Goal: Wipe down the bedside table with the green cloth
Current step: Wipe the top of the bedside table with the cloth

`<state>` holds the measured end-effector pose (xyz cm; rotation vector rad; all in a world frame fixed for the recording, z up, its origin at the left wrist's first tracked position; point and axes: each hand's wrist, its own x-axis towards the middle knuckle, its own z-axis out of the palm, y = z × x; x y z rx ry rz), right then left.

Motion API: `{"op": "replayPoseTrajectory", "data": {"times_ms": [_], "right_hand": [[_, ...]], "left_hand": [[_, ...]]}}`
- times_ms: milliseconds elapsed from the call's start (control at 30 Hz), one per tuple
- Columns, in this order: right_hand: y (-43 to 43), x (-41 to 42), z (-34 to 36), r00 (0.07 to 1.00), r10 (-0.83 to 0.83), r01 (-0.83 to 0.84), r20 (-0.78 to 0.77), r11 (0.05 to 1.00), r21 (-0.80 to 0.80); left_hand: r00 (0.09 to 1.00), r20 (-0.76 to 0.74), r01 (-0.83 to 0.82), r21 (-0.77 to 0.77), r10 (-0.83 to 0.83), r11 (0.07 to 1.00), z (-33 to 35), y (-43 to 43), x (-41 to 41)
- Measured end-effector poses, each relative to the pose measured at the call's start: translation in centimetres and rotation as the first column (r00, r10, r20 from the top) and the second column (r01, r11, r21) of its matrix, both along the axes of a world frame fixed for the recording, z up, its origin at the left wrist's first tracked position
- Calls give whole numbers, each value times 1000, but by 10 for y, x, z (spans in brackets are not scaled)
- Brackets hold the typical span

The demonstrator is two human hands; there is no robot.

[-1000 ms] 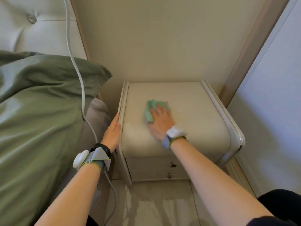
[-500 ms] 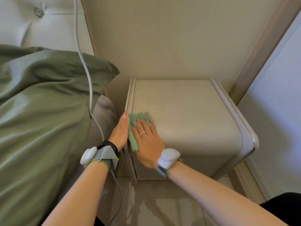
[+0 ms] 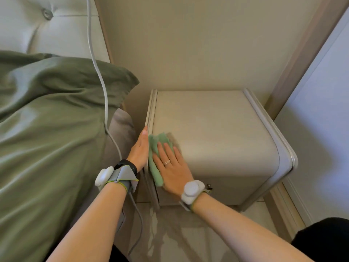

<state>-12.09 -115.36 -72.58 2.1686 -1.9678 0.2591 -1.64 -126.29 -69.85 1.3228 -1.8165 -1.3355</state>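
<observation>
The cream bedside table [image 3: 217,129] stands against the wall, its padded top facing me. The green cloth [image 3: 154,148] lies at the table's front left corner, partly draped over the front edge. My right hand [image 3: 173,167] presses flat on the cloth, fingers spread, a ring on one finger. My left hand [image 3: 139,148] rests flat against the table's left side rim, touching the cloth's edge, holding nothing.
A bed with an olive green duvet [image 3: 47,138] fills the left, close to the table. A white cable [image 3: 98,69] hangs down past the tufted headboard [image 3: 37,23] to the floor. A pale wall panel [image 3: 321,120] stands on the right. Two drawer knobs sit under my right wrist.
My right hand slid the cloth from the middle of the top to the front left corner, then slightly down over the front edge. My left hand stayed on the left rim.
</observation>
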Motion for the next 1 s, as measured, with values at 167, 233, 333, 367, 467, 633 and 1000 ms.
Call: {"op": "replayPoseTrajectory", "data": {"times_ms": [167, 233, 333, 367, 467, 633, 1000], "right_hand": [[-2, -62, -2, 958, -284, 284, 23, 947, -147], [-10, -45, 12, 843, -495, 520, 211, 851, -81], [-17, 5, 3, 940, -315, 330, 130, 935, -127], [-18, 16, -6, 969, -236, 246, 80, 955, -168], [-8, 10, -26, 995, -85, 75, -43, 980, -187], [30, -103, -22, 986, -116, 78, -121, 955, -286], [21, -47, 1, 898, -423, 435, 122, 894, -105]], "left_hand": [[999, 46, 24, -31, -23, 999, 1, 3, 0], [999, 40, 15, -28, -14, 1000, 2, 3, -1], [999, 41, -16, -9, 16, 1000, 3, 5, -1], [999, 36, -16, -6, 17, 1000, 4, 5, -1], [999, 50, -19, -7, 19, 1000, 5, 9, 0], [996, 92, 14, -23, -12, 1000, 10, 13, -3], [985, 150, -75, -99, 90, 992, 11, 21, -7]]}}
